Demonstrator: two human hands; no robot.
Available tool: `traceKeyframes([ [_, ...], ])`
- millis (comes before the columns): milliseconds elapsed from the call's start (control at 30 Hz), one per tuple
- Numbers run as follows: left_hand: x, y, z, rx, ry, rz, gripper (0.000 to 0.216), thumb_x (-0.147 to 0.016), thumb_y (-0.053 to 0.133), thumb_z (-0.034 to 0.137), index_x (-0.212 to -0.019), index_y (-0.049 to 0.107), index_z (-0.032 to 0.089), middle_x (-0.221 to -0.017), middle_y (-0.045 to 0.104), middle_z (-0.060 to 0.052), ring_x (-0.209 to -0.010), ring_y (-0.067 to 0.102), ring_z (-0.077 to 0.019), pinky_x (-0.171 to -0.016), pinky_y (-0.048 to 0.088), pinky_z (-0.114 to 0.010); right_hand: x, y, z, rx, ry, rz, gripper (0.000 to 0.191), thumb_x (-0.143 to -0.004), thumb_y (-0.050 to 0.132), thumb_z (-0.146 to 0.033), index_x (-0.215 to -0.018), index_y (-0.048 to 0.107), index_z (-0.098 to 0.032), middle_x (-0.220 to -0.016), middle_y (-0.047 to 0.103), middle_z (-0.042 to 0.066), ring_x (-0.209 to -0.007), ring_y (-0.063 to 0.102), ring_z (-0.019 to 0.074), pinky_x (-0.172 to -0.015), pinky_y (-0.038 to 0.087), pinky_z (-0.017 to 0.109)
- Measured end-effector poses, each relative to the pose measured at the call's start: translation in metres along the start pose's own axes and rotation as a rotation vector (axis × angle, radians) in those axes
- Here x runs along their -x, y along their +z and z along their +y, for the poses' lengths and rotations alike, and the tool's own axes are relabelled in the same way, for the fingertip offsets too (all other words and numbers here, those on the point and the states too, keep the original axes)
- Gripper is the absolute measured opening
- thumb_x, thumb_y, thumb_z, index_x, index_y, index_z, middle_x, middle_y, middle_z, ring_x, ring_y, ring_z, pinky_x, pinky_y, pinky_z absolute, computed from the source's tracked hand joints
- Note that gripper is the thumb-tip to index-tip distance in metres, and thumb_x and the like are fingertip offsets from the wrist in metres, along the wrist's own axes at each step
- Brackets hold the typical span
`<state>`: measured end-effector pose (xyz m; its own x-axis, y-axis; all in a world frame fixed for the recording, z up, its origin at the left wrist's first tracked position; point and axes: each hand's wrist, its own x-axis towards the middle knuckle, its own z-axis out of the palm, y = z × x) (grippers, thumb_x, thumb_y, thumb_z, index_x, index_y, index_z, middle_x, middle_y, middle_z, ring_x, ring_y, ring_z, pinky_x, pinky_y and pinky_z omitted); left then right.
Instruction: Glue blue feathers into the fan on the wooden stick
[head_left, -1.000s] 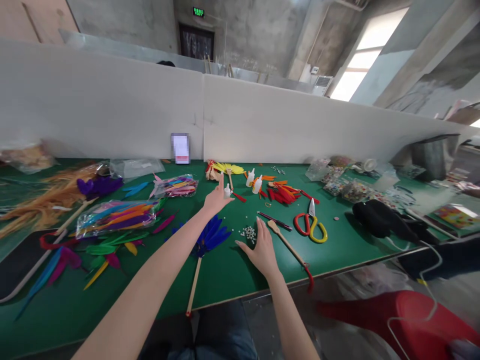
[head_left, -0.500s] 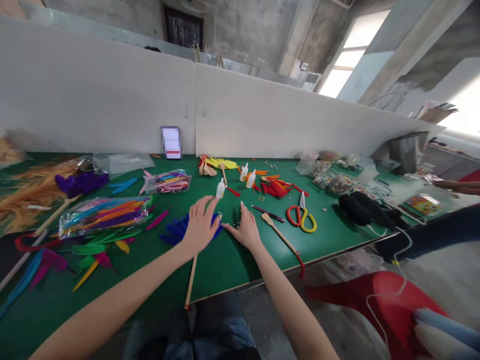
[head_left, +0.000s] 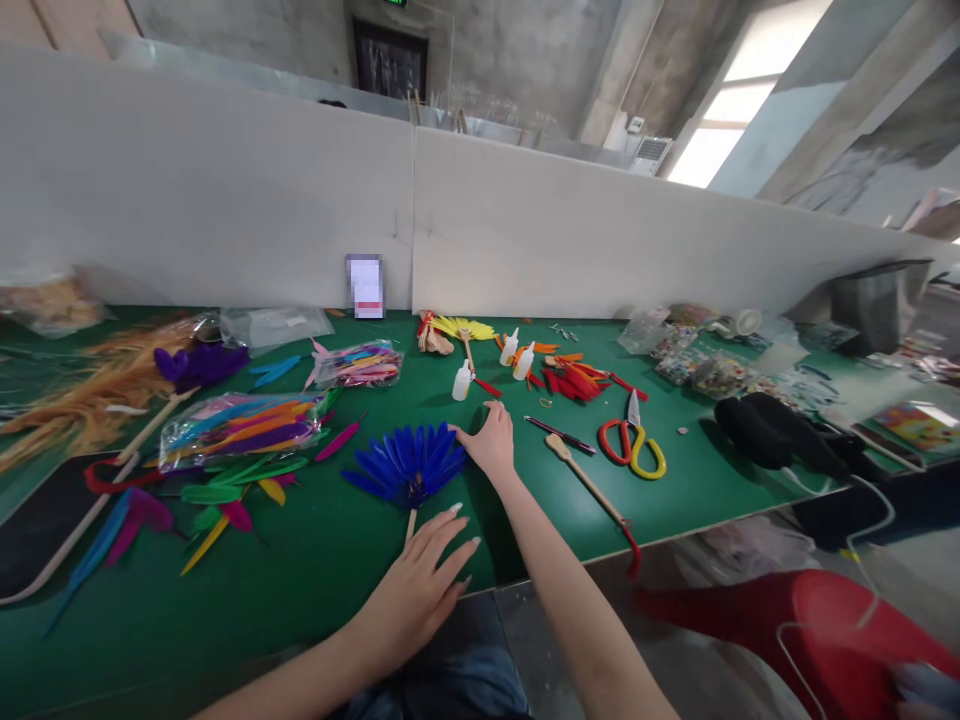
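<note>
A fan of blue feathers (head_left: 409,464) on a wooden stick lies on the green table (head_left: 315,560). My left hand (head_left: 420,580) rests flat near the table's front edge, fingers stretched out over the lower end of the stick. My right hand (head_left: 491,440) lies palm down just right of the blue feathers, fingers loosely bent and touching the table beside them. It covers the spot where small white beads lay. A small white glue bottle (head_left: 462,381) stands just beyond my right hand.
Red and yellow scissors (head_left: 634,445), a wooden stick with a red end (head_left: 592,490) and red feathers (head_left: 574,382) lie to the right. Bags of coloured feathers (head_left: 240,425) and loose feathers lie left. A white partition (head_left: 525,240) runs along the back. A red chair (head_left: 817,620) stands lower right.
My left hand has pulled back from above the blue feathers to the table's front edge, uncovering the fan. My right hand has stayed beside the feathers.
</note>
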<state>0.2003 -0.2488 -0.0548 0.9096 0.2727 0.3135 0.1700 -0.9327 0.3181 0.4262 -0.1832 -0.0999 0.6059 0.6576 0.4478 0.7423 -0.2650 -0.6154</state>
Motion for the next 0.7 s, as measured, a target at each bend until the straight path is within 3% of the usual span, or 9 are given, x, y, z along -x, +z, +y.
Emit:
traceKeyframes([
  [167, 0.003, -0.002, 0.002, 0.038, -0.038, 0.013, 0.038, -0.087, 0.046, 0.012, -0.123, 0.054, 0.019, -0.134, 0.049, -0.014, -0.134, 0.035, -0.0286, -0.104, 0.037, -0.053, -0.005, 0.006, 0.0, 0.002, 0.003, 0.031, 0.058, -0.074, 0.056, -0.062, -0.105, 0.045, -0.014, -0.112, 0.053, 0.021, -0.12, 0.042, 0.0365, -0.099, 0.033, 0.052],
  [300, 0.003, -0.002, 0.001, 0.051, -0.08, 0.017, 0.038, -0.088, 0.045, 0.014, -0.124, 0.053, 0.019, -0.135, 0.049, -0.014, -0.134, 0.035, -0.0298, -0.104, 0.034, -0.057, -0.004, 0.003, 0.004, -0.022, -0.018, 0.012, 0.03, -0.086, 0.046, -0.044, -0.099, 0.045, -0.018, -0.105, 0.054, 0.017, -0.111, 0.048, 0.0319, -0.094, 0.038, 0.049],
  [533, 0.003, 0.0, -0.001, 0.155, -0.096, 0.039, 0.037, -0.085, 0.047, 0.011, -0.12, 0.055, 0.021, -0.131, 0.054, -0.011, -0.131, 0.042, -0.0257, -0.1, 0.046, -0.043, -0.005, -0.007, 0.012, -0.099, 0.03, -0.01, 0.019, -0.084, 0.037, -0.019, -0.099, 0.049, -0.019, -0.106, 0.052, 0.016, -0.102, 0.052, 0.0291, -0.088, 0.042, 0.046],
  [700, 0.004, 0.002, -0.001, 0.187, -0.106, 0.051, 0.035, -0.087, 0.047, 0.012, -0.12, 0.054, 0.021, -0.13, 0.054, -0.01, -0.131, 0.041, -0.0236, -0.103, 0.044, -0.042, -0.01, -0.02, 0.027, -0.224, 0.106, -0.004, 0.012, -0.081, 0.042, -0.019, -0.085, 0.054, -0.021, -0.109, 0.053, 0.015, -0.102, 0.053, 0.0288, -0.086, 0.043, 0.045],
])
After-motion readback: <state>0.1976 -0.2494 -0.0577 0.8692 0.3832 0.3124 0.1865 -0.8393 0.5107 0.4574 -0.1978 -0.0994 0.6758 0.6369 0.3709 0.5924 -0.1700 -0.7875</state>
